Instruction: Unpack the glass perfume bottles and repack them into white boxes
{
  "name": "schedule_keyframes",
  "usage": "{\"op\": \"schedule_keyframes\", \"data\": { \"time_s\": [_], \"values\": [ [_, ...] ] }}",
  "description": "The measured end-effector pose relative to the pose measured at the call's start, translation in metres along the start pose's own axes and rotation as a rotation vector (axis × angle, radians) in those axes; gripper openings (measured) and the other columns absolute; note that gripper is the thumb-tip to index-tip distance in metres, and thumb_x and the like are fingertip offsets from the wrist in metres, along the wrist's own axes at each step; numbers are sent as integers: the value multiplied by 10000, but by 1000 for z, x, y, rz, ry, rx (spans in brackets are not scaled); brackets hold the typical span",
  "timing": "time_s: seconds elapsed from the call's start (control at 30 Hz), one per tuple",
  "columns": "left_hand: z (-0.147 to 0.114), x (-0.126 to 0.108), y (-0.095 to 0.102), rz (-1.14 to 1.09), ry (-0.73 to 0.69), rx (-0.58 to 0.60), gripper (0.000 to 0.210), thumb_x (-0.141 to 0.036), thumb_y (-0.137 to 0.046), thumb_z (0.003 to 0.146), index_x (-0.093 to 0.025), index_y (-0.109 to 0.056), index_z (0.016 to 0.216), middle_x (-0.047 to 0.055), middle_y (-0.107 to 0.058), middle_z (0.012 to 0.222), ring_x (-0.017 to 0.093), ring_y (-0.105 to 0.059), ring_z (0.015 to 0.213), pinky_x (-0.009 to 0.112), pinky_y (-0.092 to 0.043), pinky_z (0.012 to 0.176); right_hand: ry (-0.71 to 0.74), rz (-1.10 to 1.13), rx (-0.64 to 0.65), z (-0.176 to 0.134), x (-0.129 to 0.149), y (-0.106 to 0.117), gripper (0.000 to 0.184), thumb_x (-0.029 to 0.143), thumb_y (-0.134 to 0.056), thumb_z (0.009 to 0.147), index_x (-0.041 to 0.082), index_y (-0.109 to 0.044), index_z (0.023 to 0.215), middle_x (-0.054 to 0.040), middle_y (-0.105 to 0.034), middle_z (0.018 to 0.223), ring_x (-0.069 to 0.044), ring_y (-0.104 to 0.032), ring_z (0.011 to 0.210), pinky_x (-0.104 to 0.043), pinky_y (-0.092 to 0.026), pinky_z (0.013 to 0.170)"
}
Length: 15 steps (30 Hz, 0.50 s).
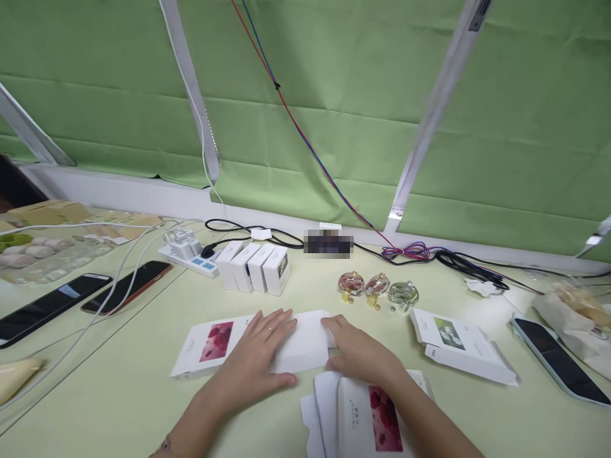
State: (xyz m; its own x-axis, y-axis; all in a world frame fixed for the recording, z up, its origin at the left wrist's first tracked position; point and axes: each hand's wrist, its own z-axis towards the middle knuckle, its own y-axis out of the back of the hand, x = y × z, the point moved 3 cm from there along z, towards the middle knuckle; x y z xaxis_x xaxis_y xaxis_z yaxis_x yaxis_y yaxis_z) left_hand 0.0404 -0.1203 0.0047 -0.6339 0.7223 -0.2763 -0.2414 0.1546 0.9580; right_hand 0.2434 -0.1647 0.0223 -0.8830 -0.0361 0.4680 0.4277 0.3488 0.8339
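Note:
My left hand (260, 346), a ring on one finger, lies with spread fingers on a white flat carton (305, 343). The right hand (360, 353) has its thumb and fingers closed on that carton's right end. To the left, a white panel with a pink picture (214, 343) runs under my left hand; whether it belongs to the same carton I cannot tell. Beneath my right forearm is another carton with a pink picture (356, 420), partly hidden, beside folded white pieces (322, 407). Farther right lies an unfolded-looking carton with a green picture (470, 346).
Several small white boxes (258, 270) stand behind, near a power strip (191, 257). Three small ornate bottles or trinkets (377, 286) sit at the back. Phones lie left (128, 286) and right (558, 359). Cables (420, 252) run along the wall; a plastic bag (580, 324) rests far right.

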Motion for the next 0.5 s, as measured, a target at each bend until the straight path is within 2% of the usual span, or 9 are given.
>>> {"op": "schedule_keyframes", "data": {
  "time_s": [0.07, 0.13, 0.2, 0.33, 0.4, 0.5],
  "values": [
    [1, -3, -4, 17, 14, 46, 850, -502, -663, 668, -263, -279, 1388, 86, -236, 1475, 301, -201, 1348, 548, -103, 1091, 38, 91, -6, 8, -7, -3, 834, 232, -648, 647, 224, -259, 1386, -136, -215, 1456, -317, -406, 1223, -415, -374, 945],
    [3, -5, -8, 23, 49, 63, 849, -435, -679, 658, -256, -283, 1387, 97, -216, 1478, 306, -195, 1349, 547, -129, 1085, 80, 137, -7, 18, -13, -7, 962, 293, -708, 606, 231, -192, 1416, -105, -38, 1508, -320, -150, 1353, -431, -257, 1042],
    [5, -6, -9, 13, 80, 60, 818, -379, -667, 670, -250, -291, 1384, 100, -215, 1478, 299, -216, 1343, 522, -197, 1074, 148, 177, 6, 26, -16, -12, 1036, 364, -734, 586, 222, -148, 1429, -91, -2, 1514, -283, -14, 1376, -420, -169, 1084],
    [6, -4, -9, -21, 94, 73, 790, -331, -646, 687, -255, -285, 1385, 80, -230, 1477, 272, -242, 1338, 464, -292, 1048, 221, 188, -1, 36, -15, -23, 1084, 363, -750, 571, 221, -112, 1435, -86, -54, 1512, -257, -49, 1374, -413, -142, 1091],
    [5, -3, -9, -28, 93, 83, 785, -314, -642, 692, -254, -282, 1387, 72, -237, 1476, 263, -243, 1339, 451, -298, 1048, 224, 188, -19, 38, -15, -26, 1079, 343, -754, 567, 235, -120, 1434, -75, -83, 1509, -267, -76, 1364, -419, -175, 1079],
    [4, -2, -10, -40, 92, 67, 776, -288, -634, 699, -270, -275, 1388, 60, -246, 1475, 266, -273, 1326, 440, -332, 1030, 251, 213, -35, 37, -15, -26, 1067, 338, -766, 555, 222, -163, 1427, -87, -213, 1463, -265, -176, 1327, -398, -245, 1055]
  ]
}}
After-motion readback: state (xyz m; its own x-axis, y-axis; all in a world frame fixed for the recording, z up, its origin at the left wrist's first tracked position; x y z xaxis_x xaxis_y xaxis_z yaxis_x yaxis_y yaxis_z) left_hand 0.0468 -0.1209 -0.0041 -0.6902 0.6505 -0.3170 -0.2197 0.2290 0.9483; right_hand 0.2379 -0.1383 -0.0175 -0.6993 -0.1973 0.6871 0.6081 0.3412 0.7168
